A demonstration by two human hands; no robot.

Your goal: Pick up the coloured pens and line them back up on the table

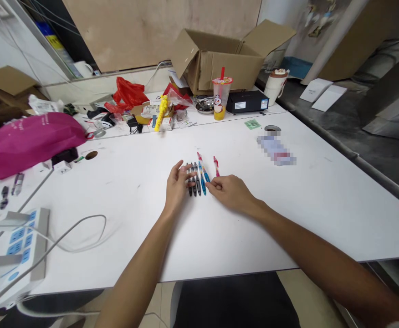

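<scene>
**Pens being squared up mid-bench**

The step in hand looks like lining up a row of pens (196,180) that lie side by side on the white bench (254,228), roughly pointing away from the person. The left hand (177,184) is open and flat, its fingertips resting against the dark pens at the row's left side. The right hand (232,191) is loosely curled at the row's near right end. No pen is lifted, and I cannot tell whether its fingers pinch one. 1 red pen (216,166) lies just apart, to the right of the row.

Judging from this, bringing that pen in line would call for a light sideways nudge with the left hand steadying the row, since round barrels roll easily.

There is open bench on all sides of the pens. The front edge is well apart from them, and so is the right edge. The pink bag (28,141), power strip (18,246) and cable (83,225) crowd the left. The drink cup (222,98) and cardboard box (220,59) stand far back.
</scene>
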